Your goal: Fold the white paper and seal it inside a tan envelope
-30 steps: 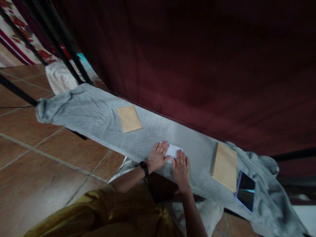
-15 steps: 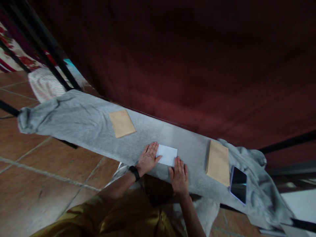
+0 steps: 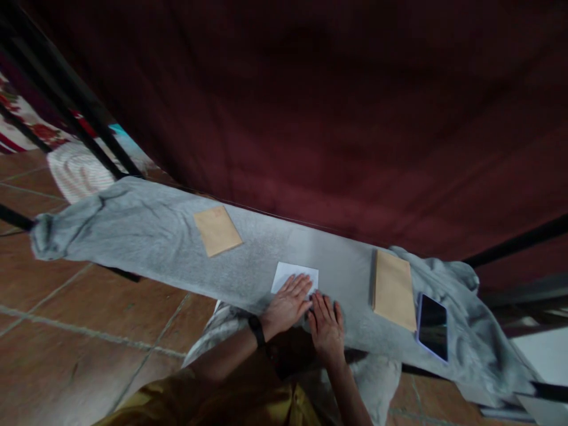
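A small white sheet of paper (image 3: 284,273), perhaps folded, lies flat on the grey cloth in front of me. My left hand (image 3: 289,300), with a black band on its wrist, rests flat across the paper's lower middle, fingers stretched out, and hides part of it. Beside it, my right hand (image 3: 327,325) lies palm down with fingers extended. Its fingertips are at the paper's lower right corner; whether they touch the paper I cannot tell.
A brown envelope (image 3: 217,230) lies to the left on the grey cloth (image 3: 146,219). On the right are a stack of brown envelopes (image 3: 393,290) and a phone (image 3: 432,327) with a purple edge. A dark red curtain (image 3: 319,148) hangs behind the narrow cloth-covered surface.
My left hand has slid right from the paper's left edge onto its middle, close to my right hand. My right hand stays near the lower right corner. The view has shifted slightly.
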